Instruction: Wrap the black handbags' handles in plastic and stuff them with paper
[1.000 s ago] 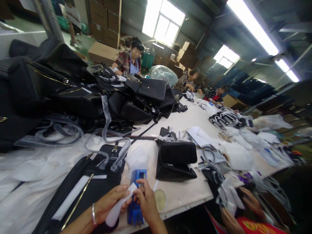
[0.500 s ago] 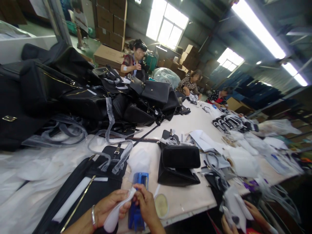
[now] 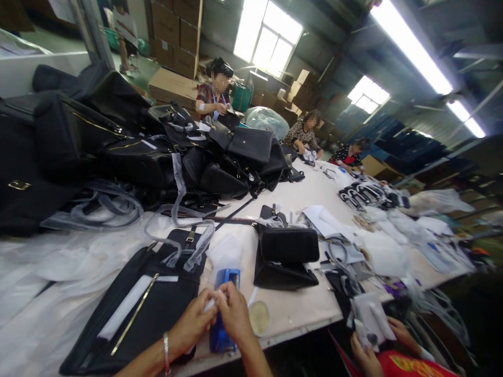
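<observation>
My left hand (image 3: 192, 324) and my right hand (image 3: 234, 314) meet at the near table edge, both pinched on a small white foam strip (image 3: 212, 303), mostly hidden by the fingers. Directly beneath them lies a blue plastic tool (image 3: 223, 314) on the white table (image 3: 298, 309). A flat black bag panel with a gold zip and a white strip (image 3: 145, 309) lies left of my hands. A round clear lid (image 3: 259, 318) sits just right of my right hand. A small black handbag (image 3: 286, 256) stands beyond it.
A heap of black bags (image 3: 118, 152) and plastic-wrapped straps (image 3: 176, 230) fills the left and far table. Paper, plastic bags and striped straps (image 3: 365, 193) cover the right side. Another person's hands (image 3: 373, 345) work at the lower right. Three people sit along the far side.
My hands have drawn closer together and the long white foam strip that hung from my left hand is now bunched between the fingers. The view shifted slightly.
</observation>
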Motion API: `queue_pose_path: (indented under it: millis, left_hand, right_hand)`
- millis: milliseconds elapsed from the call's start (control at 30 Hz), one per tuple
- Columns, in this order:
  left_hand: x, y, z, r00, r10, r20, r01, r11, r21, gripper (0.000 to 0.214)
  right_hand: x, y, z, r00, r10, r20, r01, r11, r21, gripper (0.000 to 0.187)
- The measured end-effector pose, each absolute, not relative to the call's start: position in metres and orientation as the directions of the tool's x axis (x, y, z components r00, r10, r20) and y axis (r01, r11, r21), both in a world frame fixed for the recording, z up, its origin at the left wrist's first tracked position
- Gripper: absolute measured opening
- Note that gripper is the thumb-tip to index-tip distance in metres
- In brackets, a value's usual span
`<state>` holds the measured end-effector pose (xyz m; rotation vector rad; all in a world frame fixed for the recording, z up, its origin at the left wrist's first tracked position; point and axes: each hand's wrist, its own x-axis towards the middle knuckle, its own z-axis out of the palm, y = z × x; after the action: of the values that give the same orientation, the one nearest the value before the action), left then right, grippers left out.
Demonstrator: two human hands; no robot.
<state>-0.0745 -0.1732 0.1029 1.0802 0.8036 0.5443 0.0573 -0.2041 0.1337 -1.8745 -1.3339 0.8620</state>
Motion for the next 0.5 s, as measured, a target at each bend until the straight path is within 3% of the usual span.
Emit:
queue_pose_path:
  millis: [133,267,367,500]
  left_hand:
    - [-0.074,-0.172,0.105,0.574,0.758,-0.309,-0.015,0.387,0.922,0.040]
    - [-0.086,-0.171,0.112,0.657,0.616,-0.435,-0.036,0.602,0.798,0.050]
    - [-0.101,-0.173,0.120,0.697,0.532,-0.480,-0.028,0.690,0.723,0.051]
    - [-0.113,-0.175,0.127,0.706,0.530,-0.471,-0.098,0.731,0.676,0.050]
  right_hand:
    - [0.057,-0.199,0.132,0.247,0.960,-0.134,0.564,-0.254,-0.785,0.010]
    - [0.056,-0.196,0.132,0.312,0.941,-0.135,0.525,-0.289,-0.801,0.016]
    - [0.050,-0.205,0.129,0.382,0.901,-0.206,0.355,-0.349,-0.867,0.026]
    - [0.026,-0.238,0.116,0.488,0.813,-0.319,0.037,-0.384,-0.923,0.041]
